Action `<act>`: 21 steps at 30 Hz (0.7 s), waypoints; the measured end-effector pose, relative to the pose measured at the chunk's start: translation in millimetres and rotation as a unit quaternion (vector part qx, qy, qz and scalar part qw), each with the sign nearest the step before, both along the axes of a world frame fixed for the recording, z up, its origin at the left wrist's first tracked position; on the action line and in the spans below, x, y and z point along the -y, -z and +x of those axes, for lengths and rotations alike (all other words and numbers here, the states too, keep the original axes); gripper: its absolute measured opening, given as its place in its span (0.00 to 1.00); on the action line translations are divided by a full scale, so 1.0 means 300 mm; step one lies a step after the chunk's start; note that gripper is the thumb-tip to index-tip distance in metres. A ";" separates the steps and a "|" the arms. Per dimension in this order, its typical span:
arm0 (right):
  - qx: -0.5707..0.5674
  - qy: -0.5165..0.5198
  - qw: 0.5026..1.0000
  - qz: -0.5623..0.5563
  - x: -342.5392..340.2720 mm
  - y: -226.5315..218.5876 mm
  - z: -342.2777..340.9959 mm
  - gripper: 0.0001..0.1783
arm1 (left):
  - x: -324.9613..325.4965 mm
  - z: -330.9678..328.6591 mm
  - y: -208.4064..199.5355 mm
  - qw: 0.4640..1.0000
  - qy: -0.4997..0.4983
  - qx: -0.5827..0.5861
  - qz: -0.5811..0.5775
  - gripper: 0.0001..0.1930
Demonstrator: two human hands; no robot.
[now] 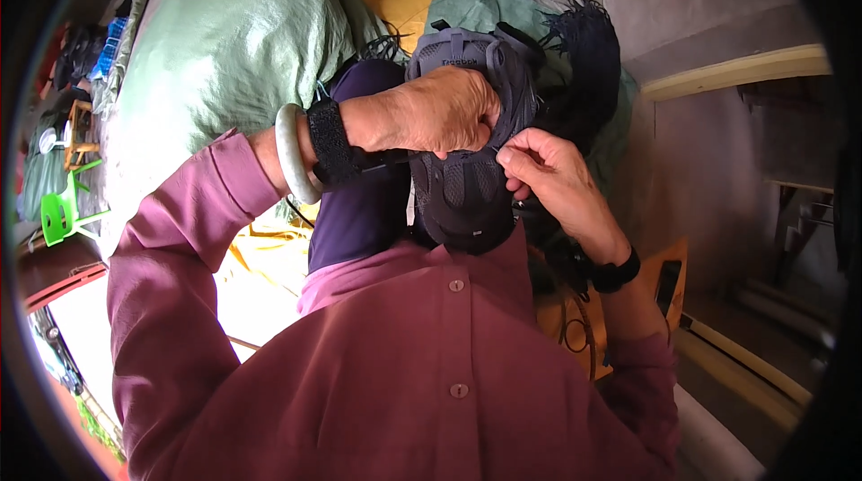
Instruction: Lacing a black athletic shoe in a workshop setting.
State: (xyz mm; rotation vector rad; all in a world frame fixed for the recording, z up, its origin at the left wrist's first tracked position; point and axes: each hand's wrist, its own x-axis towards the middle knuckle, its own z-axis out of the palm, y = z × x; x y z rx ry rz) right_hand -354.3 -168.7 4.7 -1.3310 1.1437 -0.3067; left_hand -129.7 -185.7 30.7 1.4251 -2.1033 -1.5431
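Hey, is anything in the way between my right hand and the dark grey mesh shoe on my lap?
Nothing visible: your bare right hand is right at the edge of the dark grey mesh shoe. Your bare left hand covers part of its middle, but not that edge.

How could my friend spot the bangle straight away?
Start at the mauve sleeve on the picture's left and follow it up to the left hand. Between the cuff and a black wrist strap sits the bangle. It's a pale, smooth ring, while the strap beside it is dark and wide.
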 end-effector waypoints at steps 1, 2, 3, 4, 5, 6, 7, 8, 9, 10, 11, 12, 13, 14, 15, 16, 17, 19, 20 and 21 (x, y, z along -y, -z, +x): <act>0.002 -0.001 1.000 -0.002 0.003 -0.003 0.006 0.15 | 0.002 0.009 -0.007 1.000 0.002 -0.004 0.019 0.04; -0.009 -0.009 1.000 -0.007 0.005 -0.011 0.008 0.14 | 0.005 0.010 -0.014 0.999 0.007 -0.010 0.038 0.04; -0.019 -0.017 1.000 -0.011 0.008 -0.016 0.009 0.14 | 0.006 0.012 -0.011 0.999 0.008 -0.010 0.037 0.04; -0.019 -0.015 1.000 -0.013 0.009 -0.014 0.008 0.14 | 0.006 0.013 -0.004 0.998 0.007 -0.024 0.050 0.04; -0.036 -0.017 0.999 -0.030 0.010 -0.006 0.006 0.13 | 0.007 0.014 0.003 0.997 0.006 -0.036 0.064 0.04; -0.053 -0.019 0.997 -0.047 0.010 0.002 0.006 0.13 | 0.014 0.014 0.010 0.997 0.007 -0.036 0.063 0.04; -0.053 -0.018 0.997 -0.048 0.008 0.012 0.008 0.13 | 0.023 0.014 0.017 0.997 0.019 -0.041 0.066 0.04; -0.039 -0.002 0.997 -0.071 0.003 0.022 0.015 0.13 | 0.029 0.013 0.016 0.996 0.032 -0.044 0.068 0.05; -0.024 0.015 0.995 -0.093 -0.001 0.031 0.020 0.13 | 0.031 0.013 0.016 0.996 0.033 -0.043 0.067 0.05; -0.024 0.017 0.995 -0.094 -0.008 0.037 0.021 0.13 | 0.032 0.013 0.015 0.996 0.035 -0.041 0.067 0.05; -0.016 0.028 0.994 -0.107 -0.016 0.044 0.024 0.13 | 0.030 0.013 0.008 0.996 0.036 -0.039 0.067 0.05; -0.009 0.040 0.992 -0.119 -0.022 0.049 0.028 0.14 | 0.026 0.014 0.001 0.996 0.038 -0.038 0.066 0.05; -0.017 0.043 0.991 -0.124 -0.026 0.051 0.035 0.14 | 0.020 0.013 -0.009 0.998 0.043 -0.026 0.044 0.05; -0.017 0.044 0.991 -0.126 -0.025 0.050 0.038 0.14 | 0.017 0.011 -0.018 0.999 0.047 -0.016 0.022 0.05; -0.014 0.038 0.993 -0.112 -0.025 0.050 0.040 0.14 | 0.007 0.006 -0.015 0.999 0.047 0.001 -0.013 0.05; -0.010 0.032 0.995 -0.098 -0.022 0.052 0.040 0.14 | -0.002 0.019 0.031 0.985 0.071 -0.021 -0.154 0.04; -0.023 0.001 0.994 -0.103 -0.014 0.061 0.030 0.15 | -0.015 0.014 0.039 0.971 0.076 0.017 -0.227 0.04; 0.003 -0.024 0.993 -0.118 0.001 0.055 0.022 0.15 | -0.037 0.019 0.054 0.954 0.084 0.094 -0.271 0.06; 0.029 -0.048 0.990 -0.130 0.006 0.054 0.015 0.15 | -0.037 0.021 0.018 0.954 0.087 0.093 -0.271 0.06; 0.015 -0.065 0.989 -0.135 0.010 0.050 0.007 0.15 | -0.048 0.030 -0.019 0.942 0.085 0.131 -0.296 0.06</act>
